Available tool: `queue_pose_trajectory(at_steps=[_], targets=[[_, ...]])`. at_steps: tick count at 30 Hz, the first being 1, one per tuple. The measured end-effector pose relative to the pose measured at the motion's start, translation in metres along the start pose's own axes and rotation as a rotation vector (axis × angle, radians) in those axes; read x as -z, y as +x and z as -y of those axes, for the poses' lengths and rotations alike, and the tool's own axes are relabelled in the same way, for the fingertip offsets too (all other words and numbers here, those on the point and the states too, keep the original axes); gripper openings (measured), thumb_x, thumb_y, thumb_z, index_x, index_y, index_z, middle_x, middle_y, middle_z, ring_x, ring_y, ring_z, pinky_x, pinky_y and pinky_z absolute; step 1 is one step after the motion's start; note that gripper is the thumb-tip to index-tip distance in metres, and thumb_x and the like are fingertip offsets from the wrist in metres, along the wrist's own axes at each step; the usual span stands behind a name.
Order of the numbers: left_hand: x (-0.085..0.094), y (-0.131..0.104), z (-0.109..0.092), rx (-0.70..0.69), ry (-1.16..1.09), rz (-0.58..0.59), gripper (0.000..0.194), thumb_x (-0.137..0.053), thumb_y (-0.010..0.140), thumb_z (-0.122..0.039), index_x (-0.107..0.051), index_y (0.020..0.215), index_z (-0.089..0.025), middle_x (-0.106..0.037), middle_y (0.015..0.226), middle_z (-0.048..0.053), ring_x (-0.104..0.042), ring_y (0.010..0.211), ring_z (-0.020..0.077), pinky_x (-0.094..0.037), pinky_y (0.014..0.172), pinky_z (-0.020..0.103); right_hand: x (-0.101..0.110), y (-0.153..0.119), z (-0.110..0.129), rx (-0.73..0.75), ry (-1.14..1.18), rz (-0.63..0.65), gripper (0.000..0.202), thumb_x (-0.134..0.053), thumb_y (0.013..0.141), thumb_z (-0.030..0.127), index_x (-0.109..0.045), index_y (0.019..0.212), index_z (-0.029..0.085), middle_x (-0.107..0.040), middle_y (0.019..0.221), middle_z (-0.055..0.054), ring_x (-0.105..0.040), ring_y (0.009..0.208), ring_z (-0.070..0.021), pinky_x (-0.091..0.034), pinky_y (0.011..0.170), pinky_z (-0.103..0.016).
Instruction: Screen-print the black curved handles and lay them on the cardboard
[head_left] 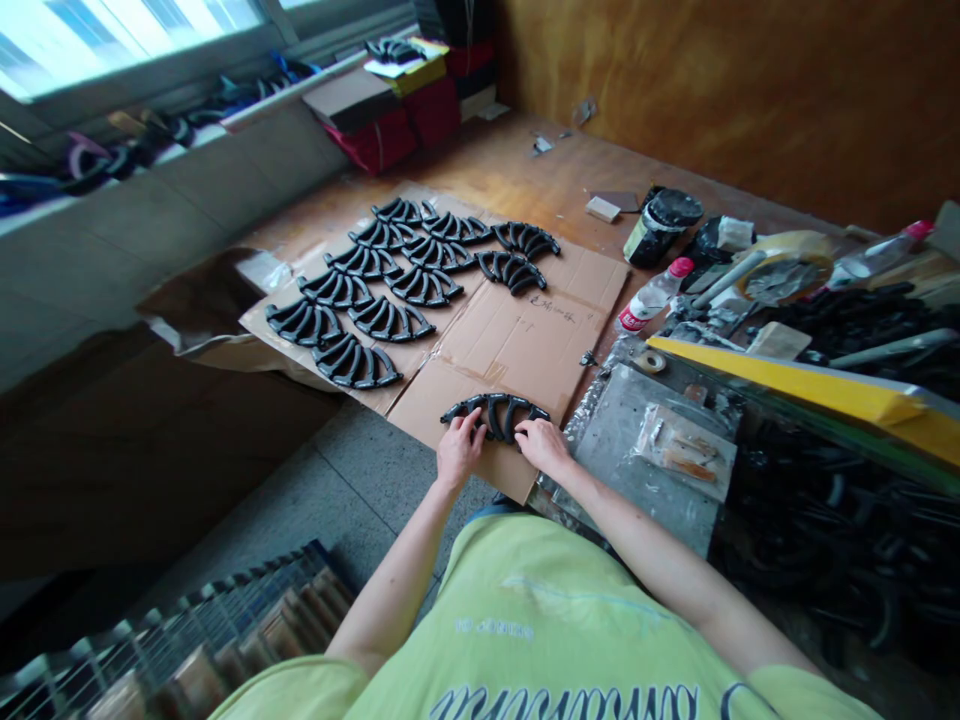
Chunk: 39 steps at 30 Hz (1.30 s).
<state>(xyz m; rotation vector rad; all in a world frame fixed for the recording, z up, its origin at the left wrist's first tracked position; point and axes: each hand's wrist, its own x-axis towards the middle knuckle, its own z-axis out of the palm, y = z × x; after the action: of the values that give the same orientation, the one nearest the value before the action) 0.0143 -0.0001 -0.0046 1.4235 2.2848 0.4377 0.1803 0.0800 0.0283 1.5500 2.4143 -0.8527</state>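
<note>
Close to the near edge of a flattened cardboard sheet (517, 350) lies a fan-shaped row of black curved pieces (495, 408). My left hand (460, 450) has its bent fingers on the row's left end. At the right end, my right hand (541, 444) grips a piece with thumb and fingers closed. The tips of both hands are partly hidden against the dark pieces. Farther back on the sheet, several similar fans of black curved pieces (427, 252) lie nested in rows. What the pieces are for does not show.
Right of the cardboard stand a bottle with a red cap (654, 296) and a dark-stained tub (664, 225). A grey board (637, 430) and a yellow-edged bin (795, 372) of black parts lie nearer. A wire rack (180, 640) stands low on the left. Boxes (375, 120) sit behind.
</note>
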Motion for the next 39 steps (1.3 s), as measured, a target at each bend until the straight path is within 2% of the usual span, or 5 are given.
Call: queue_pose_trajectory(at_steps=[13, 24, 28, 34, 39], targets=[[-0.016, -0.031, -0.032, -0.163, 0.197, -0.166, 0.056, -0.054, 0.085, -0.053, -0.057, 0.134, -0.025, -0.05, 0.14, 0.012, -0.045, 0.126, 0.0323, -0.04, 0.103, 0.046, -0.004, -0.002, -0.011, 0.007, 0.184, -0.022, 0.032, -0.051, 0.092, 0.027, -0.063, 0.12, 0.02, -0.07, 0.108, -0.008, -0.065, 0.101, -0.0189, -0.045, 0.091, -0.028], [-0.034, 0.013, -0.033, -0.192, 0.247, -0.088, 0.056, -0.061, 0.076, -0.051, -0.063, 0.12, -0.017, -0.048, 0.142, 0.017, -0.033, 0.135, 0.0423, -0.024, 0.11, 0.061, -0.007, 0.001, -0.008, -0.003, 0.337, -0.058, 0.027, -0.054, 0.091, 0.025, -0.059, 0.115, 0.015, -0.069, 0.108, -0.011, -0.065, 0.101, -0.0208, -0.047, 0.091, -0.031], [-0.02, 0.065, -0.025, -0.326, 0.235, -0.065, 0.057, -0.065, 0.072, -0.051, -0.063, 0.118, -0.018, -0.05, 0.14, 0.015, -0.034, 0.134, 0.0415, -0.026, 0.11, 0.059, -0.005, -0.003, -0.014, 0.058, 0.421, -0.125, 0.03, -0.054, 0.089, 0.024, -0.059, 0.118, 0.016, -0.064, 0.115, -0.012, -0.063, 0.101, -0.0205, -0.048, 0.093, -0.034], [0.013, 0.201, -0.038, -0.502, 0.268, 0.021, 0.058, -0.068, 0.069, -0.051, -0.062, 0.118, -0.02, -0.049, 0.139, 0.013, -0.037, 0.131, 0.0363, -0.03, 0.11, 0.051, 0.004, -0.008, -0.032, -0.027, 0.591, -0.218, 0.027, -0.051, 0.088, 0.023, -0.062, 0.113, 0.02, -0.063, 0.11, -0.008, -0.064, 0.085, -0.017, -0.052, 0.085, -0.034], [0.019, 0.271, -0.053, -0.325, 0.283, -0.012, 0.057, -0.063, 0.072, -0.049, -0.06, 0.118, -0.016, -0.055, 0.132, 0.016, -0.045, 0.123, 0.0336, -0.034, 0.106, 0.047, 0.014, -0.015, -0.042, -0.099, 0.638, -0.258, 0.027, -0.052, 0.086, 0.021, -0.062, 0.11, 0.018, -0.062, 0.109, -0.008, -0.064, 0.081, -0.0158, -0.051, 0.085, -0.035]])
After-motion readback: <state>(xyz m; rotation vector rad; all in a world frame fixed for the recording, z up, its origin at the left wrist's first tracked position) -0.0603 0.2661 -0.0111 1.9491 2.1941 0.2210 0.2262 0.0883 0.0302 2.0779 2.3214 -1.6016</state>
